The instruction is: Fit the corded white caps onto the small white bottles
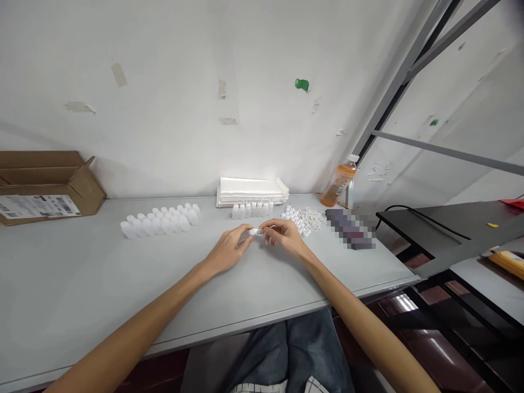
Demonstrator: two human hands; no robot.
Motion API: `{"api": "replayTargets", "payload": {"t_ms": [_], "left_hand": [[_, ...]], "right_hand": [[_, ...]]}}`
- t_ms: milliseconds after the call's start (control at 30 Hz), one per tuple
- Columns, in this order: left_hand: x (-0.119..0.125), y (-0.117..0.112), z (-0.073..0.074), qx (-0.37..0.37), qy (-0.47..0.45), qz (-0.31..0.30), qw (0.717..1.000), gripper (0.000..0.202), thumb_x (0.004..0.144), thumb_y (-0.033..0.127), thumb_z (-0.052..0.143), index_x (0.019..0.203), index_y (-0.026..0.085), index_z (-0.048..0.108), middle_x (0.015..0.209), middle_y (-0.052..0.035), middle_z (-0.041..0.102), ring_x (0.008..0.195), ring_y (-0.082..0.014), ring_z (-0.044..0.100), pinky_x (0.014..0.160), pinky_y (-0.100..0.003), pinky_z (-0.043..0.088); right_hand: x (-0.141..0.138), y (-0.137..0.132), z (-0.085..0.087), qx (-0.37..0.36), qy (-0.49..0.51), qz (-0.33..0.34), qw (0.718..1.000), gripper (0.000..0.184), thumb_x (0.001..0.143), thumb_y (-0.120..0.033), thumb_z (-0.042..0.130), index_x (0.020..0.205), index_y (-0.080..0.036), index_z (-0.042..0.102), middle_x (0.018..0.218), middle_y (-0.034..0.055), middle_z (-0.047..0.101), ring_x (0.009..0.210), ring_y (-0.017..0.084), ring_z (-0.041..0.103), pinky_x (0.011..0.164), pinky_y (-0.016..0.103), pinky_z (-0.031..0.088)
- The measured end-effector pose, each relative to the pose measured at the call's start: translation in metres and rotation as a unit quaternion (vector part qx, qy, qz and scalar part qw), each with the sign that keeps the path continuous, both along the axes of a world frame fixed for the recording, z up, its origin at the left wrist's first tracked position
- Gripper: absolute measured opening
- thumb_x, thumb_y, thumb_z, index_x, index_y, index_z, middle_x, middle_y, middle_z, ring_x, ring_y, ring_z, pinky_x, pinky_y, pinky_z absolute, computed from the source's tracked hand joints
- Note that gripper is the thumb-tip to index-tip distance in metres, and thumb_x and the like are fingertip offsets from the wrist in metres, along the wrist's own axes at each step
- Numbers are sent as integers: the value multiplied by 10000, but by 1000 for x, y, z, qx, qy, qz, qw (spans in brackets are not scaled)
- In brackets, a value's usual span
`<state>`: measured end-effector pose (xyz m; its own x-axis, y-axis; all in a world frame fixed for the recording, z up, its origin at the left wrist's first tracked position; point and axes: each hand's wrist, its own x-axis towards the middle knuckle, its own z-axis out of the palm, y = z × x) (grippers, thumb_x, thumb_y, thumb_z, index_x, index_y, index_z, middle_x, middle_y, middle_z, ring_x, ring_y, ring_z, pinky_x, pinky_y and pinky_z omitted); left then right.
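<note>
Small white plastic piece (pixel 256 232): you hold it above the grey worktop (pixel 73 284), between your hands, too small to identify further. Your left hand (pixel 227 248) is curled, its fingertips (pixel 248 232) at the piece's left end. Your right hand (pixel 285 236) pinches it from the other side, so both hands are closed on it.

Your hands sit well back from the worktop's front edge (pixel 262 322), with your forearms reaching in over that edge. Directly behind your hands stands a short row of small white plastic bottles (pixel 251 210), and behind that is a stack of white sheets (pixel 250 192) near the wall (pixel 164 82). Your right fingers are just short of a tangle of white pieces with thin loops (pixel 303 221). A pixelated, unreadable object (pixel 350 229) lies just beyond the tangle, close to the worktop's right edge (pixel 393 256).

To the left, well apart from your hands, lies a double row of larger white plastic bottles (pixel 159 221). A cardboard box (pixel 49 185) sits at the far left end. At the back right, a plastic bottle of orange drink (pixel 339 181) leans tilted near the wall. A black table (pixel 442 229) stands beyond the right edge.
</note>
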<state>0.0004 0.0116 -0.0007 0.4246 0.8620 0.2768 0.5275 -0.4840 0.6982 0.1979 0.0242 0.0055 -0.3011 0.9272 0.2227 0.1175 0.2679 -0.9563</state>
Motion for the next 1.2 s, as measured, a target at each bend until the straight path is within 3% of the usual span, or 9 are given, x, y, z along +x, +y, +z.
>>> {"api": "replayTargets", "payload": {"t_ms": [67, 167, 267, 367, 500, 667, 833, 1200], "left_hand": [[-1, 1, 0, -2, 7, 3, 1000, 287, 925, 389, 409, 1106, 231, 565, 1002, -32, 684, 874, -208, 624, 757, -299, 447], [-3, 5, 0, -9, -30, 33, 999, 281, 912, 407, 428, 1092, 239, 564, 1073, -43, 665, 951, -216, 608, 749, -295, 450], [-9, 14, 2, 22, -100, 106, 989, 262, 861, 407, 506, 1011, 217, 607, 1148, -61, 623, 993, -206, 581, 770, -290, 447], [-17, 24, 4, 49, -160, 174, 971, 277, 776, 418, 609, 933, 195, 656, 1055, -64, 622, 894, -184, 579, 713, -277, 438], [-26, 33, 4, 18, -240, 234, 942, 321, 710, 430, 670, 904, 174, 686, 919, -52, 636, 802, -167, 576, 623, -247, 423], [-31, 40, -3, -25, -289, 280, 915, 373, 659, 405, 703, 923, 143, 686, 876, -63, 676, 830, -191, 619, 713, -277, 482], [-35, 47, -9, -26, -262, 308, 914, 279, 627, 324, 706, 838, 144, 674, 816, -55, 705, 814, -207, 651, 753, -301, 513], [-31, 64, -11, 55, -70, 290, 953, 233, 662, 310, 652, 837, 156, 654, 776, -36, 695, 745, -189, 641, 733, -293, 508]], "right_hand": [[1, 1, -1, 8, -8, -15, 1000, 267, 793, -400, 628, 884, -153, 675, 849, 68, 658, 582, 137, 622, 474, 243, 460], [2, 2, -5, 61, -69, -65, 994, 196, 828, -328, 580, 904, -168, 663, 984, 75, 645, 590, 119, 627, 487, 235, 460], [4, 3, -11, 158, -169, -99, 968, 149, 844, -233, 530, 877, -183, 666, 951, 56, 645, 596, 104, 616, 520, 226, 455], [5, 4, -16, 219, -234, -101, 942, 153, 839, -171, 511, 832, -185, 663, 914, 46, 649, 610, 103, 606, 537, 223, 445], [8, 6, -19, 244, -265, -113, 926, 165, 833, -131, 504, 798, -183, 656, 895, 38, 653, 603, 99, 591, 546, 223, 425], [9, 7, -18, 250, -282, -117, 919, 169, 831, -118, 502, 793, -174, 656, 882, 36, 656, 595, 94, 575, 553, 221, 400], [10, 8, -16, 252, -308, -119, 910, 174, 828, -110, 503, 793, -169, 663, 826, 31, 655, 594, 97, 548, 586, 223, 384], [11, 6, -14, 247, -348, -111, 898, 183, 821, -105, 506, 794, -177, 672, 805, 22, 662, 609, 98, 534, 589, 225, 331]]}}
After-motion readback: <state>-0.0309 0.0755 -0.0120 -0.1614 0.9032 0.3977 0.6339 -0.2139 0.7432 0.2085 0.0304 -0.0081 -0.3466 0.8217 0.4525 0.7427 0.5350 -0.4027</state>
